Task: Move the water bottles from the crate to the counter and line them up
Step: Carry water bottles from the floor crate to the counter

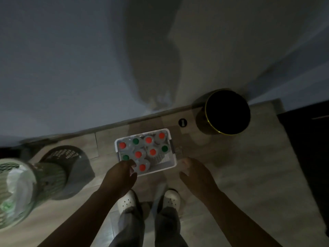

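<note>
A white crate (172,146) sits on the tiled floor by the wall, packed with several upright water bottles (152,152) with red and green caps. My left hand (120,175) reaches down over the crate's near left corner, fingers at a bottle beside the front red cap (142,167); whether it grips that bottle is hidden. To the crate's right, near its front corner, my right hand (196,173) hovers with fingers apart and nothing in it. The room is dim. No counter is in view.
A black bin with a gold rim (227,113) stands right of the crate against the wall. A mesh basket with a white liner (19,189) and a dark perforated lid (65,154) are at the left. My white shoes (170,198) are just behind the crate.
</note>
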A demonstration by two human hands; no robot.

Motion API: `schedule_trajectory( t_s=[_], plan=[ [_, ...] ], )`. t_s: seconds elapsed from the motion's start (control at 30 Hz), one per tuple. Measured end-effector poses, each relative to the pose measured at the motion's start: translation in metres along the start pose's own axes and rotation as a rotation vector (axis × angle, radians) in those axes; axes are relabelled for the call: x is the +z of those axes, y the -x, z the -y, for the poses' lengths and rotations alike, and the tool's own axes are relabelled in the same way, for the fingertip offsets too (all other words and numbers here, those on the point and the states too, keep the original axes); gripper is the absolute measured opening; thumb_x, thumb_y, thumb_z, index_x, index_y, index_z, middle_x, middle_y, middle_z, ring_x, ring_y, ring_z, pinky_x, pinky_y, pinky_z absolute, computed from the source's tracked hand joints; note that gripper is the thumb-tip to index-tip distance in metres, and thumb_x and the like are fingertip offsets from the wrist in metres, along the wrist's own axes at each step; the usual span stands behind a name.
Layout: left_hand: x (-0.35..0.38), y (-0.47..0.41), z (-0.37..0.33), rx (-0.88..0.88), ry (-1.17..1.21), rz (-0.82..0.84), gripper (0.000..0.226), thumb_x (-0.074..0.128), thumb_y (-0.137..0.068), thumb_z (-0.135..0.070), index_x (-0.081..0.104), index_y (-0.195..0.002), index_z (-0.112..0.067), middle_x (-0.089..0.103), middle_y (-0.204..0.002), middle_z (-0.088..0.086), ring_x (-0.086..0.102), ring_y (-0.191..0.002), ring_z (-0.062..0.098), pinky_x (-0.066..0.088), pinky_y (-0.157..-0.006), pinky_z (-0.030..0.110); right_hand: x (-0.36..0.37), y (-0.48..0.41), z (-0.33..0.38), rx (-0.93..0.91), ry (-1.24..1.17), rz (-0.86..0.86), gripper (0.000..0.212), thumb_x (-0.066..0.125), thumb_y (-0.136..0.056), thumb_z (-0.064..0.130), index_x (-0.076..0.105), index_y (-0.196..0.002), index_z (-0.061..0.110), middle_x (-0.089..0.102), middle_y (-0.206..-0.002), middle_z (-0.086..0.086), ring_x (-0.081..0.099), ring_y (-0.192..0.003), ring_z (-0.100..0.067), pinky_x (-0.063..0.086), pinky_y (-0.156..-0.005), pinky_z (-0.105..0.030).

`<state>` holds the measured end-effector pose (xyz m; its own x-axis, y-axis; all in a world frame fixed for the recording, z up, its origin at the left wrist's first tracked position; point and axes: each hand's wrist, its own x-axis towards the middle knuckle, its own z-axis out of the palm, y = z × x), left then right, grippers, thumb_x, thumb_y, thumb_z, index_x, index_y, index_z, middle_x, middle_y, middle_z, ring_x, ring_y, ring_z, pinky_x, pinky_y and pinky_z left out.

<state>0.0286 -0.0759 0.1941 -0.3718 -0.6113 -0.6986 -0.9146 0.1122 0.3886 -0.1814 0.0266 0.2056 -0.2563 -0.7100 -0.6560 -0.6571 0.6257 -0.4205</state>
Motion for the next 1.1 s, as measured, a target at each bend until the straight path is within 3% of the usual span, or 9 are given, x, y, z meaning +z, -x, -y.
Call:
schedule_trajectory(
  t_s=[0.27, 0.4, 0.47, 0.63, 0.73, 0.83, 0.97, 1.1],
  plan=[
    [0.08, -0.116, 0.064, -0.018, 0.032, -0.068, 0.026, 0.059, -0.088, -0.017, 0.058, -0.114, -0.015, 0.066, -0.11, 0.004, 0.062, -0.096, 0.014, 0.047, -0.079, 0.021, 0.106, -0.126, -0.056, -0.059, -0.032, -0.052, 0.038, 0.06, -0.09, 0.025, 0.051, -0.126, 0.018, 0.057, -0.125, 0.0, 0.056, -0.113, -0.015, 0.043, -0.084, -0.019],
    [0.115, -0.159, 0.089, -0.01, 0.019, -0.111, 0.03, 0.061, -0.087, -0.019, 0.057, -0.116, -0.017, 0.065, -0.114, 0.004, 0.063, -0.1, 0.016, 0.046, -0.08, 0.021, 0.145, -0.176, -0.073, -0.069, -0.054, -0.108, 0.044, 0.065, -0.086, 0.023, 0.051, -0.127, 0.015, 0.057, -0.125, -0.006, 0.056, -0.115, -0.023, 0.05, -0.092, -0.036],
    [0.129, -0.175, 0.098, -0.009, 0.007, -0.135, 0.032, 0.062, -0.086, -0.019, 0.055, -0.117, -0.016, 0.064, -0.116, 0.006, 0.063, -0.102, 0.018, 0.047, -0.081, 0.023, 0.16, -0.195, -0.081, -0.093, -0.074, -0.147, 0.047, 0.068, -0.082, 0.02, 0.052, -0.126, 0.013, 0.058, -0.122, -0.009, 0.057, -0.112, -0.024, 0.051, -0.091, -0.037],
    [0.149, -0.2, 0.112, 0.031, -0.03, -0.257, 0.032, 0.068, -0.081, -0.024, 0.049, -0.107, -0.018, 0.062, -0.103, 0.004, 0.059, -0.084, 0.016, 0.044, -0.068, 0.023, 0.186, -0.225, -0.09, -0.085, -0.014, -0.197, 0.062, 0.071, -0.08, 0.021, 0.044, -0.135, 0.015, 0.046, -0.135, -0.011, 0.052, -0.119, -0.027, 0.05, -0.096, -0.038],
    [0.154, -0.21, 0.117, 0.044, -0.057, -0.287, 0.041, 0.072, -0.077, -0.03, 0.045, -0.106, -0.019, 0.06, -0.097, 0.002, 0.056, -0.076, 0.013, 0.045, -0.061, 0.024, 0.194, -0.235, -0.091, -0.122, -0.009, -0.269, 0.053, 0.076, -0.076, 0.018, 0.053, -0.123, 0.011, 0.045, -0.133, -0.014, 0.055, -0.115, -0.03, 0.052, -0.092, -0.04],
    [0.152, -0.219, 0.115, 0.034, -0.093, -0.267, 0.04, 0.071, -0.077, -0.032, 0.048, -0.108, -0.02, 0.059, -0.102, 0.001, 0.053, -0.078, 0.012, 0.048, -0.064, 0.025, 0.194, -0.241, -0.088, -0.156, -0.03, -0.334, 0.036, 0.078, -0.071, 0.011, 0.06, -0.103, 0.006, 0.054, -0.119, -0.016, 0.06, -0.101, -0.031, 0.052, -0.082, -0.032],
    [0.146, -0.219, 0.112, 0.024, -0.031, -0.202, 0.037, 0.073, -0.076, -0.024, 0.05, -0.105, -0.019, 0.057, -0.104, 0.004, 0.057, -0.086, 0.016, 0.053, -0.076, 0.029, 0.181, -0.233, -0.082, -0.119, -0.057, -0.314, 0.027, 0.076, -0.07, 0.009, 0.058, -0.091, 0.009, 0.054, -0.108, -0.01, 0.054, -0.088, -0.021, 0.033, -0.07, -0.01],
    [0.136, -0.202, 0.108, 0.006, -0.021, -0.16, 0.039, 0.074, -0.074, -0.024, 0.049, -0.104, -0.019, 0.06, -0.104, 0.004, 0.059, -0.091, 0.018, 0.053, -0.078, 0.031, 0.156, -0.206, -0.073, -0.075, -0.099, -0.297, 0.025, 0.074, -0.075, 0.014, 0.056, -0.092, 0.013, 0.047, -0.102, -0.001, 0.046, -0.085, -0.012, 0.028, -0.061, -0.008]
  ],
)
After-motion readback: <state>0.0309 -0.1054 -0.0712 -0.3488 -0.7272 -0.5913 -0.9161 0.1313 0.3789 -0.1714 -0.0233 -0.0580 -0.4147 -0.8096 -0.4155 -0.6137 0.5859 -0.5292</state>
